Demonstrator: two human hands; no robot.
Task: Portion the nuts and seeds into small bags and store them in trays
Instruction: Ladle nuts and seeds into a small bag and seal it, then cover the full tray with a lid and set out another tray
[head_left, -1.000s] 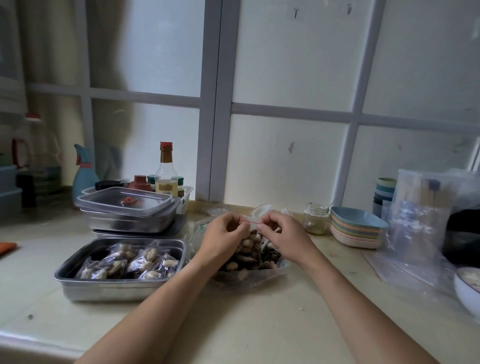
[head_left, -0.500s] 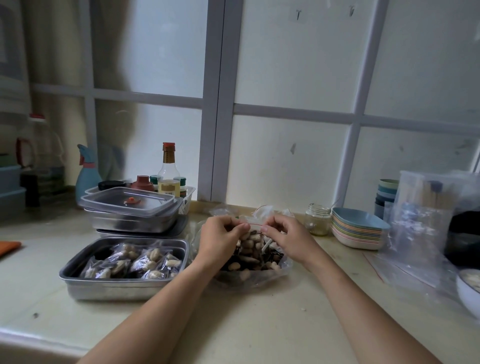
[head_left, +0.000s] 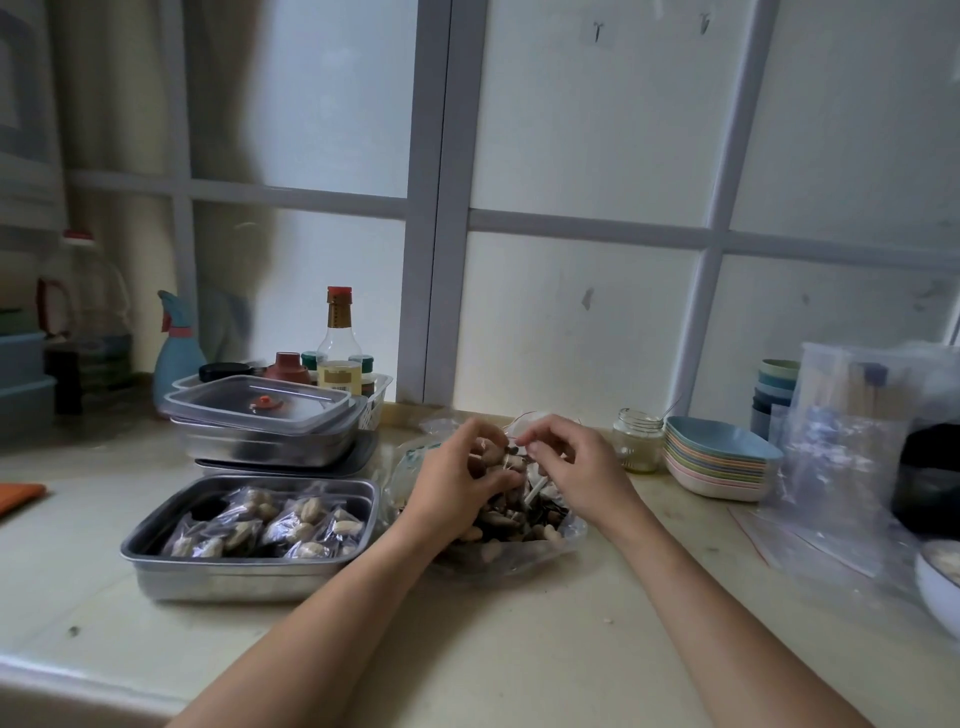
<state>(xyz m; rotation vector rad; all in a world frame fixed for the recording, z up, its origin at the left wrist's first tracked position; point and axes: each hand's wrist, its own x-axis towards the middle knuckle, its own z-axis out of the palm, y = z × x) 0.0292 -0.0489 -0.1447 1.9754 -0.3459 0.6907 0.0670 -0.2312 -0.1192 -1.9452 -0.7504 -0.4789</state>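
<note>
A big clear bag of mixed nuts and seeds (head_left: 519, 540) lies open on the counter in the middle. Just above it both hands meet on a small clear bag (head_left: 506, 457) that holds a few nuts. My left hand (head_left: 462, 480) grips the small bag from the left with curled fingers. My right hand (head_left: 574, 467) pinches its top edge from the right. To the left stands a steel tray (head_left: 156, 540) with several filled small bags (head_left: 270, 527) inside it.
Behind the tray sit stacked steel trays with a clear lid (head_left: 260, 405) and sauce bottles (head_left: 340, 348). On the right are a glass jar (head_left: 636, 439), stacked coloured dishes (head_left: 717, 462), empty plastic bags (head_left: 841, 457) and a white bowl (head_left: 935, 587).
Both hands have closed in on each other over the nut bag, and the small bag is now bunched between them. The view has shifted slightly.
</note>
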